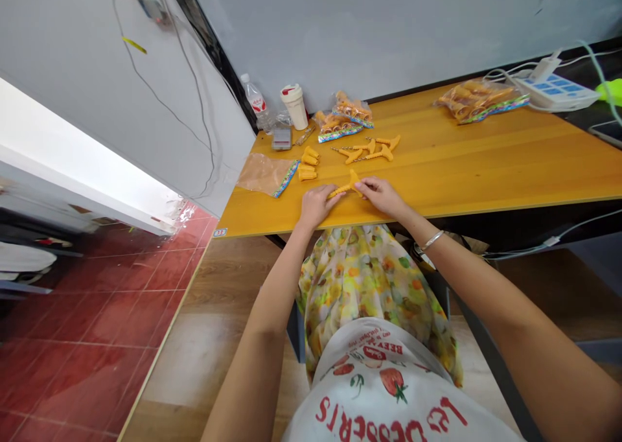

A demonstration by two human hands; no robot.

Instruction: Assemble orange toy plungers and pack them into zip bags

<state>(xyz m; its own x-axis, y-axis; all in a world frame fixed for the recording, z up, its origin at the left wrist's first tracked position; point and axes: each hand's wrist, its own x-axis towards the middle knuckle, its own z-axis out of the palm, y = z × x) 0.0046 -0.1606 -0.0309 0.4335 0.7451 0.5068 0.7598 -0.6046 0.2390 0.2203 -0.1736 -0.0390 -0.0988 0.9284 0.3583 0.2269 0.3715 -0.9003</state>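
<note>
Near the table's front edge I hold a yellow T-handled corkscrew between both hands. My left hand is closed around its shaft end, where the fingers hide the tip. The fingers of my right hand pinch the cross handle at the other end. Just beyond lie several more yellow corkscrews in a loose group, their metal spirals pointing left. Several yellow cone-shaped sleeves lie left of that group. Beside these sleeves, an opened clear plastic bag with a colourful strip lies flat.
Filled bags of yellow parts lie at the back and right. A water bottle, a lidded cup and a small grey box stand at the back left. A power strip with cables sits at the far right.
</note>
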